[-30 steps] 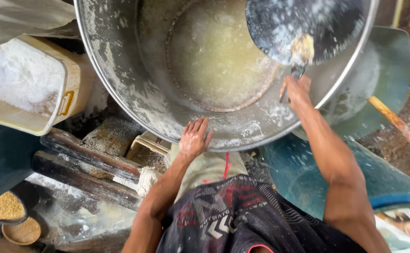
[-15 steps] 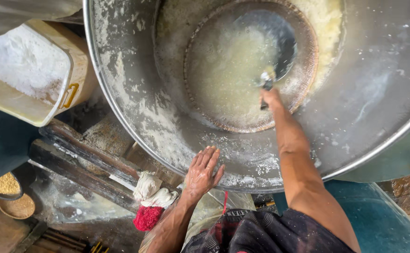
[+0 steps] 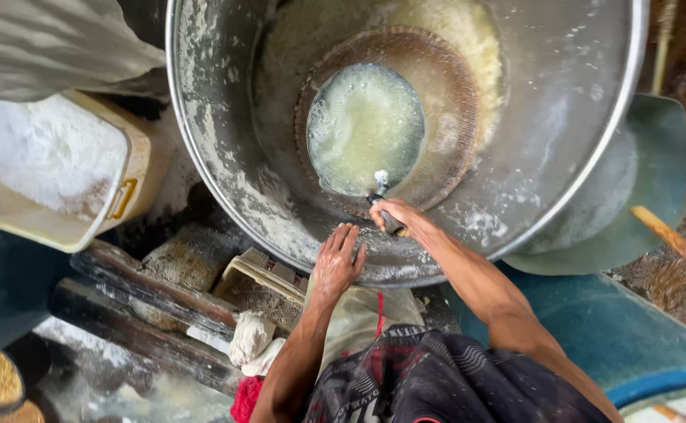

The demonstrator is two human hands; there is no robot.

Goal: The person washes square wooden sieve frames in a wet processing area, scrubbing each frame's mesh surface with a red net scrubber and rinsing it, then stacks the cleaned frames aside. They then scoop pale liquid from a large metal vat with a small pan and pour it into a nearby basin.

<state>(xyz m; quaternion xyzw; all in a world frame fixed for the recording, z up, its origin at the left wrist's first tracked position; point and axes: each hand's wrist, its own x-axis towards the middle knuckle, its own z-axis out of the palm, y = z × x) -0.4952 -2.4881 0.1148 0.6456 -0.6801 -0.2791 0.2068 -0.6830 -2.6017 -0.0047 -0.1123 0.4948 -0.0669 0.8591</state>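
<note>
The right hand is grasping the ladle handle with clenched fingers inside the metal pot. The left hand is resting flat, fingers released, on the rim.

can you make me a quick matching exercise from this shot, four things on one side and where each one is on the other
Things:
1. ladle
2. left hand
3. tub of white powder
4. red cloth

Places:
A. flat on the big metal vat's near rim
B. at the bottom edge, beside the left forearm
C. inside the vat, full of pale liquid, held by the right hand
D. left of the vat

Pairs: 1-C, 2-A, 3-D, 4-B
</note>
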